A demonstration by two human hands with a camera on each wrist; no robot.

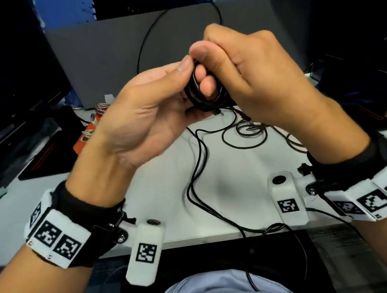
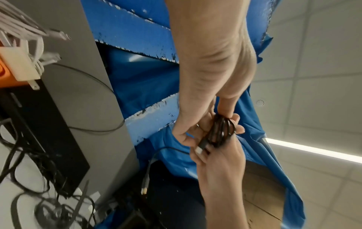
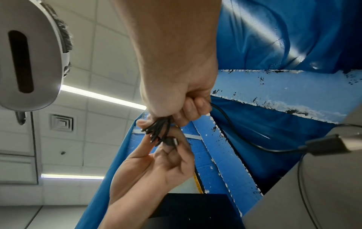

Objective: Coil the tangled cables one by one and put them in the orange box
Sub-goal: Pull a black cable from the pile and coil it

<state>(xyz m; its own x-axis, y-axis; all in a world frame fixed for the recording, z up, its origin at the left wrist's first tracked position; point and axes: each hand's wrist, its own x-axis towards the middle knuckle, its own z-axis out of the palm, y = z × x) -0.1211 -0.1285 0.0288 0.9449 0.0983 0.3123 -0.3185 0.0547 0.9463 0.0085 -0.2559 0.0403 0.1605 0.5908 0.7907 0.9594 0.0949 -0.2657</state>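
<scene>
Both hands held a small black cable coil above the white bench.

The left hand [image 1: 149,108] pinched the coiled black cable [image 1: 197,95] between thumb and fingers, while the right hand [image 1: 259,76] was curled round the same bundle from the other side, raised over the bench [image 1: 231,190]. A connector plug [image 2: 201,145] stuck out of the coil by the fingertips. More loose black cables [image 1: 244,133] lay tangled on the bench beneath, one trailing over its near edge. The orange box [image 1: 83,139] sat to the left, mostly hidden behind the left hand.
</scene>
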